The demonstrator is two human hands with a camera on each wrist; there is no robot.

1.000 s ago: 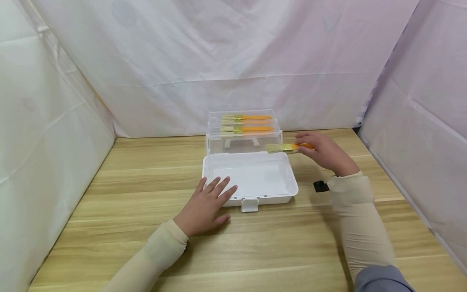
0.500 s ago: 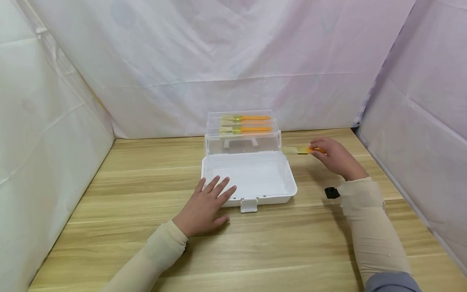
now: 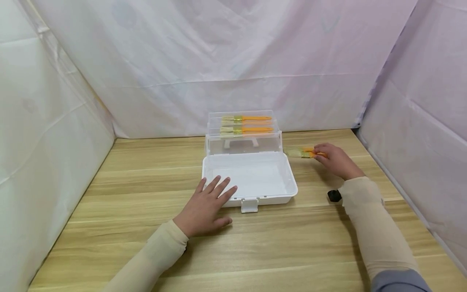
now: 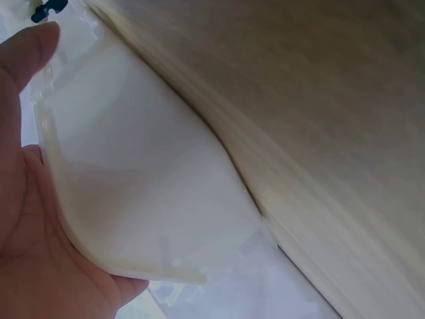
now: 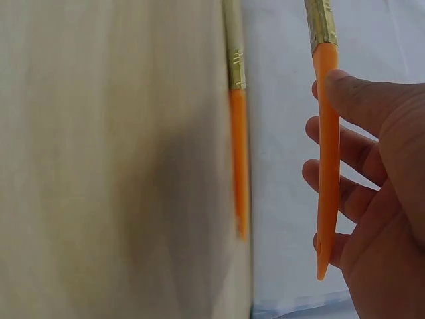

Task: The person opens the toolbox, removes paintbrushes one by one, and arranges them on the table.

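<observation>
Right hand [image 3: 333, 160]: I've got its fingers clamped on the held brush [image 5: 328, 153], thumb on one side of the orange handle, fingertips on the other. Held brush is just right of the box [image 3: 273, 200], by its back right corner, bristles pointing left. Desk brush [image 5: 238, 159] lies beside it in my right wrist feed, flat near the back edge of the desk [image 3: 262, 251], same orange handle and gold ferrule, roughly parallel to the held one.

Left hand [image 3: 202, 209]: fingers straight, spread apart, laid over the box's near left corner; thumb in front of the box, left of the latch [image 3: 249, 205].

Box is white, mid-desk, clear lid [image 3: 215, 144] back. Rear brush [image 3: 255, 118] and front brush [image 3: 257, 129] lie side by side at the lid, bristles left; through the plastic I can't quite tell whether on it or in it.

Pale sleeves [image 3: 375, 227] on both arms, black piece [image 3: 333, 196] by the right wrist. White curtain [image 3: 233, 48] behind the desk and along both sides.
</observation>
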